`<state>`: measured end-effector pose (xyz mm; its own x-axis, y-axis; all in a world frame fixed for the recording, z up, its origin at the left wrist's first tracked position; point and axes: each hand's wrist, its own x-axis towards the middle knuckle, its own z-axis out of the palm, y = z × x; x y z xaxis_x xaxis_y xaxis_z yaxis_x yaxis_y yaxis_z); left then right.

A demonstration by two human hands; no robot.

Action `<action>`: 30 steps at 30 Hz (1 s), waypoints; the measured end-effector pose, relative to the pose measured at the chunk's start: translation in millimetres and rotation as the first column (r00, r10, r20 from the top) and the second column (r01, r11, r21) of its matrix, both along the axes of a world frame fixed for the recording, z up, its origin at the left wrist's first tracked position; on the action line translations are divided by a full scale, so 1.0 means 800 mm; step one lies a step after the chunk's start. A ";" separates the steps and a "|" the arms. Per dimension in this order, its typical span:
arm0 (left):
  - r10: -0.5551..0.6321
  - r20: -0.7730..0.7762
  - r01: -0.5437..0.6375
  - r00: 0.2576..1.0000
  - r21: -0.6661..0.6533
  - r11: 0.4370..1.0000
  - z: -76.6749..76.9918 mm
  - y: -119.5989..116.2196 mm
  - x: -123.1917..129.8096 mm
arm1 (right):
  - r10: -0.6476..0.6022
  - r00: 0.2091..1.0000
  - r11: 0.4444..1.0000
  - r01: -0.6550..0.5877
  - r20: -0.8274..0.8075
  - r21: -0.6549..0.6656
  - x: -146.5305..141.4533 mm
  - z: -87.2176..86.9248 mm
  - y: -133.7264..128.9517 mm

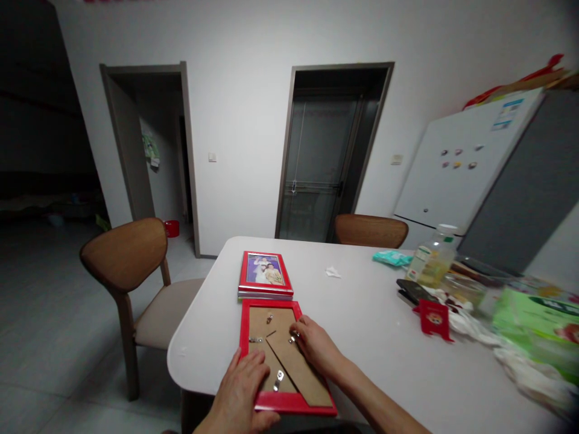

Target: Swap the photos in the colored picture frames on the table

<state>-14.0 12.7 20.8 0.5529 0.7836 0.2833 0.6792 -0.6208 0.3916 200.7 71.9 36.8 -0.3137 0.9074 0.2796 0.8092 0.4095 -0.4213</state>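
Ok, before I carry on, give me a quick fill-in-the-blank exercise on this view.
1. The near frame lies with its ____ side facing up.
2. Its border is coloured ____.
3. The person's ____ hand lies across the lower left of it.
4. The cap on the bottle is ____.

Missing words: back; red; left; white.

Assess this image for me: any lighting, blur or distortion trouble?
In the head view, light is dim, the far left nearly black; the fridge leans, probably wide-angle distortion; the green packet at right looks smeared; the red frame and its metal clips look fairly crisp.
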 end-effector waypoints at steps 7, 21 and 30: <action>-0.001 -0.029 0.000 1.000 -0.016 1.000 -0.001 0.000 0.001 | 0.043 0.998 0.994 -0.037 0.055 -0.102 0.003 0.005 0.002; -0.003 -0.044 0.002 0.999 -0.030 1.000 -0.004 0.001 0.000 | -0.099 0.995 0.989 0.102 0.030 -0.108 -0.001 -0.005 0.003; 0.035 0.002 -0.035 0.999 -0.043 0.998 0.003 -0.002 0.003 | 0.017 0.999 0.999 -0.016 0.027 -0.036 0.004 -0.012 0.000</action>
<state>-12.0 10.8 23.3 0.5241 0.8140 0.2505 0.6993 -0.5792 0.4190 203.5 72.1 27.2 -0.3361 0.9112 0.2381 0.8135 0.4082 -0.4142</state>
